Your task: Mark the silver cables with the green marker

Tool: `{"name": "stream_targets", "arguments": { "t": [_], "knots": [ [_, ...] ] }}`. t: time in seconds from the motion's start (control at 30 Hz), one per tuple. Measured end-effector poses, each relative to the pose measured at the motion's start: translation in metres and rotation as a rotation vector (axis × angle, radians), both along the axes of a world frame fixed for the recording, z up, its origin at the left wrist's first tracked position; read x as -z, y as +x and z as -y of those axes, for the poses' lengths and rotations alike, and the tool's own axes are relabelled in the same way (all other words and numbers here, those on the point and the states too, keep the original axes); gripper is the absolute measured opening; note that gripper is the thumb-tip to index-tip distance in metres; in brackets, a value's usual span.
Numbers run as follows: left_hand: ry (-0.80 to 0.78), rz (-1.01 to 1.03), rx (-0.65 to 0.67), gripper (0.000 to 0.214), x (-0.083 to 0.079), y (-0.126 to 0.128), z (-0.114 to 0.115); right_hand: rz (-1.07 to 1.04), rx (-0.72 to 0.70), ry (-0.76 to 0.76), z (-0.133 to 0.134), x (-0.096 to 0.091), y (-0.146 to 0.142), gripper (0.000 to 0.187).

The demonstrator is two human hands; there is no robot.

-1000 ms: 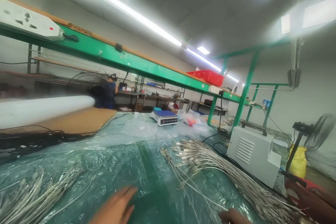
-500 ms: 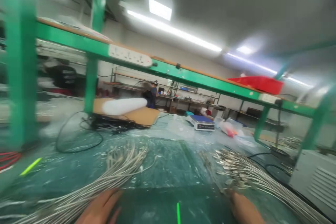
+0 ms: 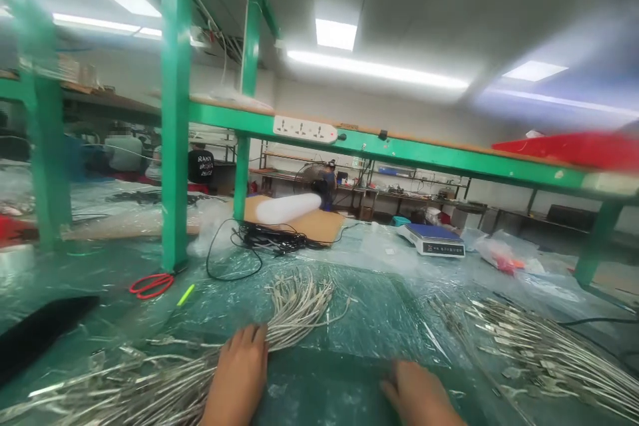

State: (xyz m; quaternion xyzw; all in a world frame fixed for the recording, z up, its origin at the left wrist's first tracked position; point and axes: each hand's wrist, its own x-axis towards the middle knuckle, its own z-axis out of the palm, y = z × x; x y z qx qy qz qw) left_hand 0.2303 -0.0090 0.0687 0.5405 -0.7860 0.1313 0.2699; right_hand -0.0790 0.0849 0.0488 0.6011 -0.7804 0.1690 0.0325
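Note:
My left hand (image 3: pixel 238 373) lies over a bundle of thin whitish cables (image 3: pixel 302 306), its fingers bent down and pressed together round them. The cable ends fan out beyond the fingers, and more cables (image 3: pixel 150 386) spread to the lower left. My right hand (image 3: pixel 422 391) hovers at or just above the green mat (image 3: pixel 344 319), apart from the cables. It is blurred, with the thumb toward the left and the other fingers mostly hidden. A second bundle of cables (image 3: pixel 554 353) with metal connector ends lies to its right.
Red-handled scissors (image 3: pixel 152 285) and a bright yellow-green strip (image 3: pixel 186 295) lie by a green post (image 3: pixel 174 146). Black cords (image 3: pixel 274 239), a white roll (image 3: pixel 288 208) and a scale (image 3: pixel 433 240) stand farther back. A green shelf beam (image 3: pixel 424 153) crosses above the table.
The view has swung left, so the scissors and a dark object now show. My left hand has moved forward onto the cables; my right hand is farther from the right bundle.

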Motion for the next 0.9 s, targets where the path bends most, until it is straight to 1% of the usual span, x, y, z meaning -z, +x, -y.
{"name": "stream_targets", "arguments": {
  "t": [0.07,0.13,0.27,0.33,0.43,0.53,0.6,0.63,0.7,0.77,0.83,0.9],
  "knots": [
    [-0.014,0.015,-0.011,0.041,-0.003,0.000,-0.001,-0.001,-0.027,0.028,0.012,0.003,0.016,0.023],
    [-0.026,0.034,-0.018,0.039,-0.005,0.000,0.001,0.024,-0.044,0.021,0.017,0.004,0.025,0.027],
    [-0.038,0.074,-0.001,0.029,-0.015,0.005,0.010,0.165,-0.024,-0.078,0.017,0.002,0.025,0.033],
    [-0.036,0.067,0.034,0.031,-0.026,0.009,0.014,0.276,-0.010,-0.149,0.014,0.000,0.018,0.035],
    [-0.043,-0.045,0.082,0.032,-0.052,0.012,0.014,0.467,-0.038,-0.249,0.013,-0.001,0.007,0.031],
    [-0.079,-0.229,0.132,0.026,-0.079,0.008,0.000,0.695,-0.131,-0.301,0.017,0.002,0.000,0.025],
    [-0.097,-0.320,0.178,0.025,-0.091,-0.003,-0.020,0.884,-0.172,-0.300,0.021,0.006,-0.001,0.031],
    [-0.100,-0.348,0.202,0.025,-0.094,-0.011,-0.032,0.985,-0.182,-0.292,0.023,0.008,0.000,0.036],
    [-0.064,-0.329,0.275,0.023,-0.093,-0.031,-0.054,1.155,-0.206,-0.278,0.026,0.012,0.000,0.046],
    [0.030,-0.306,0.310,0.020,-0.084,-0.054,-0.069,1.333,-0.220,-0.236,0.027,0.015,-0.001,0.047],
    [0.148,-0.317,0.260,0.021,-0.071,-0.075,-0.075,1.531,-0.212,-0.144,0.028,0.017,-0.005,0.044],
    [0.269,-0.336,0.208,0.020,-0.057,-0.090,-0.076,1.666,-0.207,-0.034,0.029,0.018,-0.008,0.045]
  ]
}}
